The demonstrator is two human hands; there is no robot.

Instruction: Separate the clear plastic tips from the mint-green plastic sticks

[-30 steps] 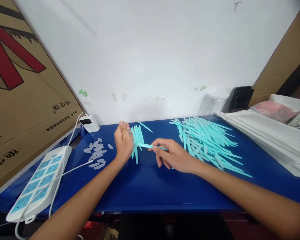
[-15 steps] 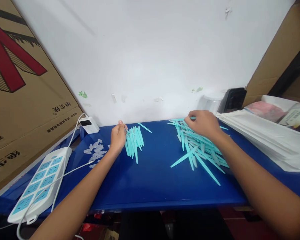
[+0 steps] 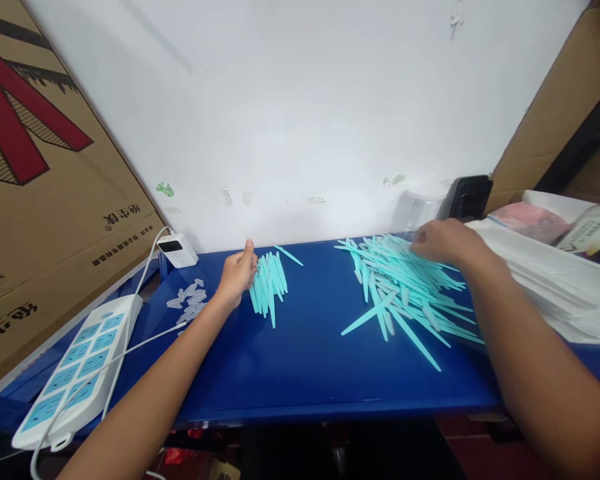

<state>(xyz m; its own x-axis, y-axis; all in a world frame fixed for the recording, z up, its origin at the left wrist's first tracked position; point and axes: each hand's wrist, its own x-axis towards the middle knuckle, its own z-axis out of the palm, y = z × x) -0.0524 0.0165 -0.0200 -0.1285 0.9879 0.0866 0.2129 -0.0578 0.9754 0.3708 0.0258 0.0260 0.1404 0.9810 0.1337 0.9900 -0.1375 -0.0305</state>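
Note:
My left hand (image 3: 239,272) is closed with its thumb up, beside the left edge of a small bunch of teal tapered sticks (image 3: 269,283). Whatever its fingers hold is too small to make out. A larger, tangled pile of the same teal sticks (image 3: 397,287) lies on the right, some with translucent tips. Above the pile's far right side is my right hand (image 3: 445,243), blurred, with its fingers bunched together; what they hold is hidden. One loose teal stick (image 3: 289,255) lies behind the small bunch. Small translucent pieces (image 3: 193,300) lie left of my left hand.
The blue table (image 3: 300,373) meets a white wall (image 3: 300,120). At left are a power strip (image 3: 75,373), its cable, a small white device (image 3: 178,249) and a large cardboard box (image 3: 55,220). White stacked sheets (image 3: 555,287), a clear container (image 3: 423,208) and a black object (image 3: 470,198) stand right.
My right hand has moved right across the pile, uncovering its far side, and some sticks at the pile's right have shifted. My left hand has moved slightly right, closer against the small bunch.

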